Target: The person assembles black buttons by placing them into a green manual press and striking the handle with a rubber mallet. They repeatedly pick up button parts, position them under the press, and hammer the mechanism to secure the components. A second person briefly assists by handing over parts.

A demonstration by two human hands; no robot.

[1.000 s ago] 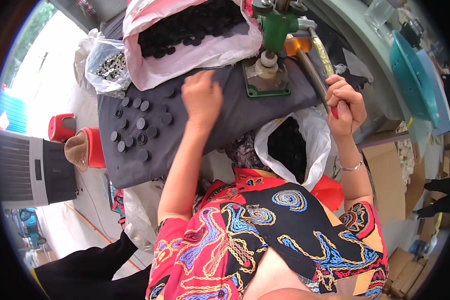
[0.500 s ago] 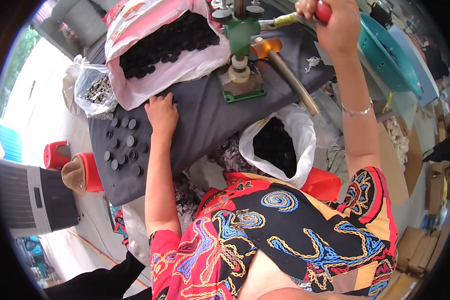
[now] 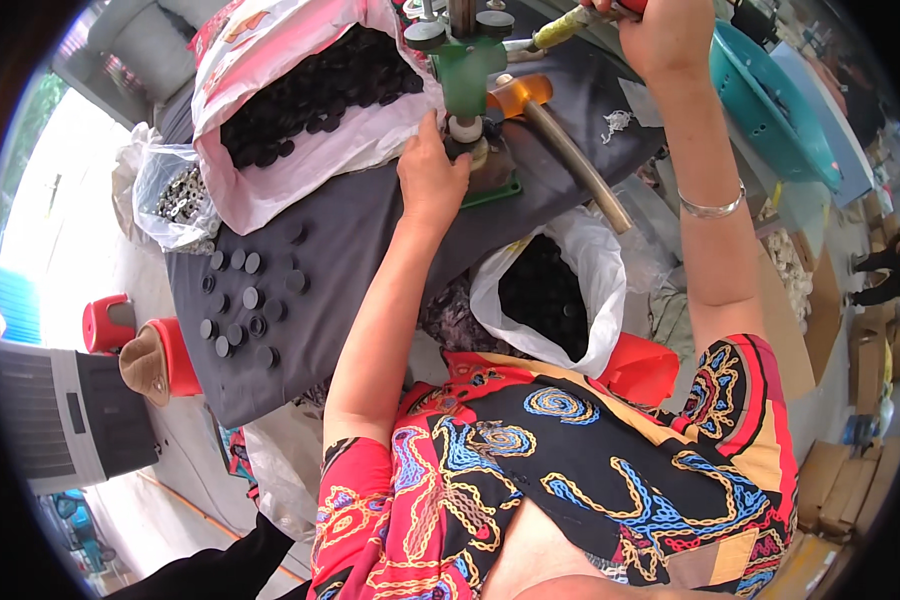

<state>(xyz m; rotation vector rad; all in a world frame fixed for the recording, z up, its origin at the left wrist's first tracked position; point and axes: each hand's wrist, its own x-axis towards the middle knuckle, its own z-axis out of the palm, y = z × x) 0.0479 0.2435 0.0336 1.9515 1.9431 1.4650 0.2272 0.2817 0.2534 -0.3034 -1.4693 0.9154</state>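
Observation:
A green hand press (image 3: pixel 467 75) stands on a dark cloth-covered table (image 3: pixel 370 240). My left hand (image 3: pixel 430 175) rests at the press's base, fingers closed around a small part under the ram; the part itself is hidden. My right hand (image 3: pixel 660 35) is raised at the top edge, gripping the press lever's red-and-yellow handle (image 3: pixel 560 25). Several dark round caps (image 3: pixel 245 305) lie in loose rows on the cloth at the left. A pink-white bag of black caps (image 3: pixel 310 85) sits behind them.
A white bag of black pieces (image 3: pixel 550 295) hangs at the table's front edge by my lap. A clear bag of metal parts (image 3: pixel 170 195) lies far left. Red stools (image 3: pixel 145 345) stand below left, a teal basin (image 3: pixel 770 100) at right, cardboard boxes (image 3: pixel 830 480) at lower right.
My left hand moved from the caps on the cloth to the press base. My right hand kept the lever handle and swung it up to the top edge.

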